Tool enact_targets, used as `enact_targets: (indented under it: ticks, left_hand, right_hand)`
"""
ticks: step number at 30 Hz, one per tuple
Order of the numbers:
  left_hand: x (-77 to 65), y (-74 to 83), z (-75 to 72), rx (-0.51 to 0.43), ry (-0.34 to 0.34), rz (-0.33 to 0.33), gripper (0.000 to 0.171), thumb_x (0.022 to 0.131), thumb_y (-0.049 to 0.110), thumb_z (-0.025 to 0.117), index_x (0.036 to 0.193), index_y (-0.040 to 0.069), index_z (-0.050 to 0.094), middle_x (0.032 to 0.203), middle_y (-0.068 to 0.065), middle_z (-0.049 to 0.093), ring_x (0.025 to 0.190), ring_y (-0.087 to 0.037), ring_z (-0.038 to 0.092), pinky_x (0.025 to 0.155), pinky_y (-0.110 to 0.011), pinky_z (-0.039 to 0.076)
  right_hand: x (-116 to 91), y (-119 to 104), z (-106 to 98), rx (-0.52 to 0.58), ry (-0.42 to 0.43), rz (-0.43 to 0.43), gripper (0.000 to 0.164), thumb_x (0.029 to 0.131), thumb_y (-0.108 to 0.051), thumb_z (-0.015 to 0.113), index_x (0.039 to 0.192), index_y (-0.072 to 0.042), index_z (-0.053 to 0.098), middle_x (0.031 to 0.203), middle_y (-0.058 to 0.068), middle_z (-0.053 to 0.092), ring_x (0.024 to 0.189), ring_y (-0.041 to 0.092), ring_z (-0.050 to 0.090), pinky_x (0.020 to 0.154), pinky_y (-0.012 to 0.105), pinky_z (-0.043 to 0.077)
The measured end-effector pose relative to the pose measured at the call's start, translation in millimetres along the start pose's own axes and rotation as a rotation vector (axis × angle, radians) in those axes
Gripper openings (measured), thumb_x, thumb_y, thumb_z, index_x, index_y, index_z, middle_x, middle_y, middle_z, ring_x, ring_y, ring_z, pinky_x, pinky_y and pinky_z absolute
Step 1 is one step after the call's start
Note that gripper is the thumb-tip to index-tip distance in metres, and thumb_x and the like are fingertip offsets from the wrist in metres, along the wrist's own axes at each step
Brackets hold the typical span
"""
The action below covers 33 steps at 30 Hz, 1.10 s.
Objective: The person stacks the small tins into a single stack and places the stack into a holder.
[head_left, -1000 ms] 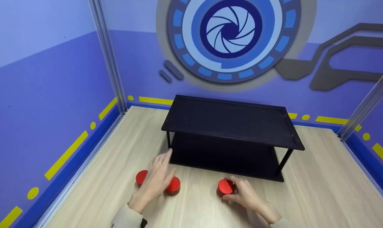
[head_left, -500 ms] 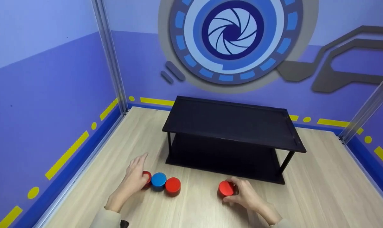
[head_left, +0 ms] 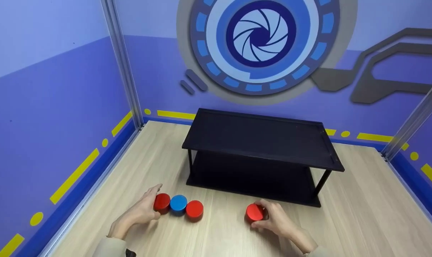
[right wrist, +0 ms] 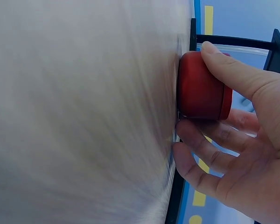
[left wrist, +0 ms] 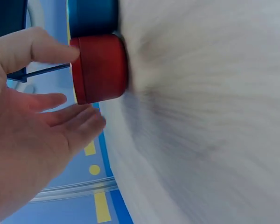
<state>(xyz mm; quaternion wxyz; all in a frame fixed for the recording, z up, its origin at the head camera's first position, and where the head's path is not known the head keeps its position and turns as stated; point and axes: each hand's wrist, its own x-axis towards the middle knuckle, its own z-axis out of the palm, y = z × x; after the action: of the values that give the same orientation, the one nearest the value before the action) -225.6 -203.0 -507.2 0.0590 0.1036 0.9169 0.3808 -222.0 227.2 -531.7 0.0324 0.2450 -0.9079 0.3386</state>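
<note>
Three small round lidded tins stand in a row at the front left of the head view: a red tin [head_left: 162, 203], a blue tin [head_left: 179, 204] and another red tin [head_left: 195, 210]. My left hand [head_left: 144, 208] is beside the leftmost red one, its thumb and fingers spread about its side. In the left wrist view the thumb [left wrist: 60, 51] overlaps that tin's lid edge, while the other fingers lie loosely below. Farther right, my right hand [head_left: 277, 218] grips a separate red tin [right wrist: 200, 86] between thumb and fingers, close over the table.
Behind the tins stands a black two-level shelf [head_left: 262, 137] on thin posts. The wood-grain table [head_left: 223, 239] is enclosed by blue panels [head_left: 58, 125] with metal corner posts [head_left: 121, 64].
My left hand has moved left, off the row, uncovering the blue tin, and now lies beside the leftmost red tin. The right hand keeps its hold in the same place.
</note>
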Motion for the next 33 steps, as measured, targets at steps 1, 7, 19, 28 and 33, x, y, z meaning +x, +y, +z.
enact_targets:
  ticks: [1,7,19,28,33]
  left_hand:
    - [0.3,-1.5,0.1,-0.016,-0.004,0.003,0.092,0.066,-0.011,0.069,0.147,-0.004,0.026,0.146,-0.025,0.039,0.130,-0.039,0.043,0.104,-0.053,0.042]
    - [4.3,-11.5,3.6,-0.069,-0.002,-0.008,0.090,0.062,-0.007,0.079,0.141,-0.005,0.036,0.135,-0.024,0.050,0.122,-0.036,0.052,0.105,-0.054,0.040]
    - [9.3,-17.3,5.0,-0.044,0.011,0.001,0.061,0.070,0.000,0.079,0.124,0.005,0.051,0.116,-0.014,0.061,0.105,-0.027,0.057,0.093,-0.048,0.047]
    - [8.8,-16.5,2.4,-0.068,0.036,0.010,0.058,0.071,-0.003,0.077,0.122,0.003,0.051,0.113,-0.015,0.062,0.103,-0.028,0.058,0.091,-0.047,0.048]
    - [10.5,-12.2,-2.3,-0.090,0.053,0.021,0.056,0.073,-0.005,0.074,0.123,0.002,0.051,0.116,-0.017,0.061,0.106,-0.029,0.058,0.093,-0.047,0.049]
  right_hand:
    - [0,0,0,0.003,0.000,0.000,0.054,0.068,-0.023,0.085,0.112,-0.002,0.063,0.101,0.007,0.070,0.081,0.005,0.057,0.069,0.020,0.046]
    - [-1,1,2,0.008,0.009,-0.021,0.055,0.068,-0.025,0.085,0.112,-0.001,0.062,0.101,0.007,0.070,0.081,0.005,0.056,0.069,0.020,0.047]
    - [1,0,1,0.018,0.017,-0.013,0.056,0.067,-0.024,0.086,0.112,0.000,0.062,0.104,0.010,0.069,0.085,0.010,0.060,0.071,0.022,0.050]
    - [1,0,1,-0.012,0.009,0.017,0.054,0.067,-0.024,0.086,0.111,-0.003,0.063,0.101,0.005,0.069,0.081,0.004,0.055,0.069,0.020,0.046]
    - [0,0,1,-0.011,0.006,0.023,0.054,0.067,-0.024,0.086,0.112,-0.003,0.063,0.102,0.006,0.069,0.082,0.006,0.057,0.070,0.020,0.047]
